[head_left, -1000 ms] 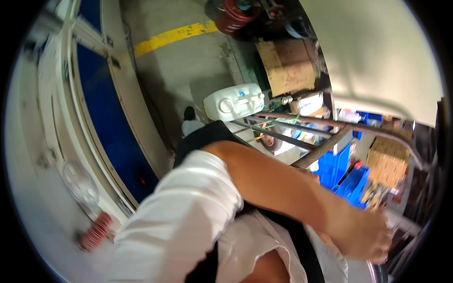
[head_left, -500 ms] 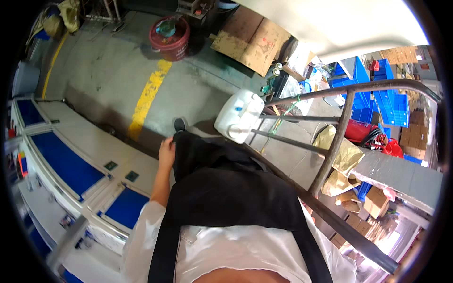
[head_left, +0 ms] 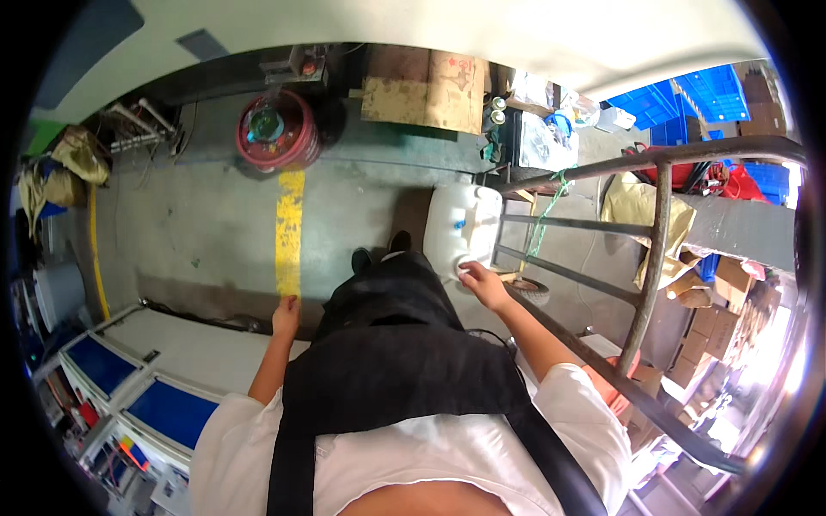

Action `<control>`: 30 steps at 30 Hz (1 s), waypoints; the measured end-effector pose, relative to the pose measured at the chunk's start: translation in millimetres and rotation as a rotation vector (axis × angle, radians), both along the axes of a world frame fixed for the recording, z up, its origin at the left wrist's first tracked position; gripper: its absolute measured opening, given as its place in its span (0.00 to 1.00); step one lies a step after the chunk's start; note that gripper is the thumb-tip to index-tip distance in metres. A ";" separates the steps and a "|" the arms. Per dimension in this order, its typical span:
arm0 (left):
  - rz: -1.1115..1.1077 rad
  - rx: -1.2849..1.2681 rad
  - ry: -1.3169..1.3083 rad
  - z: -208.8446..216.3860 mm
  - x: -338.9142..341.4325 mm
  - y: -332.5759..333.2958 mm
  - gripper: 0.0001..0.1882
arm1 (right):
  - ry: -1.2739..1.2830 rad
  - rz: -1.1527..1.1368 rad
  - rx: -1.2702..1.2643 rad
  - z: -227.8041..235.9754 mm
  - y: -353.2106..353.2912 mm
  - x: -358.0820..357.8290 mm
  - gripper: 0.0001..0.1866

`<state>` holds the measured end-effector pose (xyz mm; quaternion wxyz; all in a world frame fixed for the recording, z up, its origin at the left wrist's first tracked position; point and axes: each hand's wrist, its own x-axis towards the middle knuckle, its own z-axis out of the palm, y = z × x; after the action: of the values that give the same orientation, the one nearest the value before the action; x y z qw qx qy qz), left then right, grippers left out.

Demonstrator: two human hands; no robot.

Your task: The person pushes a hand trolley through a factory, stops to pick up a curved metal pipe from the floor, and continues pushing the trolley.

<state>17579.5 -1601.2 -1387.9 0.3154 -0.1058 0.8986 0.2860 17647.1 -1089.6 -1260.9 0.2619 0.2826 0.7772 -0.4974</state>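
My right hand (head_left: 487, 287) reaches forward over the near end of a white plastic jerrycan (head_left: 459, 219), fingers partly extended beside its round cap. Whether the fingertips touch the cap I cannot tell. The jerrycan has a small blue mark on top and stands against a brown metal rail frame (head_left: 656, 232). My left hand (head_left: 286, 316) hangs at my left side with its fingers loosely curled, and nothing shows in it. Between the hands are my black apron (head_left: 396, 370) and my dark shoes (head_left: 361, 258) on the floor.
A white machine with blue panels (head_left: 172, 411) runs along the left. Ahead are a red bucket (head_left: 297, 142), a cardboard box (head_left: 422, 95) and a yellow floor line (head_left: 290, 224). Beyond the rail lie brown paper (head_left: 641, 215), blue crates (head_left: 714, 90) and cartons.
My view has turned left and moved forward. My right hand has come into view by the jerrycan, which is now closer. My left hand stays low at my side.
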 end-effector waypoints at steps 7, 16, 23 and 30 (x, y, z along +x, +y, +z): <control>-0.381 0.034 0.279 4.9 -106.2 80.9 0.15 | -0.086 -0.327 0.531 -203.0 67.5 -26.8 0.36; -0.830 -0.029 0.144 -76.8 -134.4 112.9 0.20 | -0.333 -0.463 0.531 -330.6 106.3 -10.6 0.36; -1.048 -0.027 0.193 -88.3 -157.2 71.8 0.17 | 0.041 -0.840 0.370 -365.5 113.2 -16.1 0.15; -1.128 0.063 0.167 -100.7 -193.9 25.7 0.14 | -0.114 -0.648 0.547 -406.3 45.9 -23.2 0.16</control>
<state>17385.7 -1575.5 -1488.5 0.3500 0.4229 0.8289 0.1076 17623.9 -1043.8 -1667.2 0.0502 0.5985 0.7356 -0.3133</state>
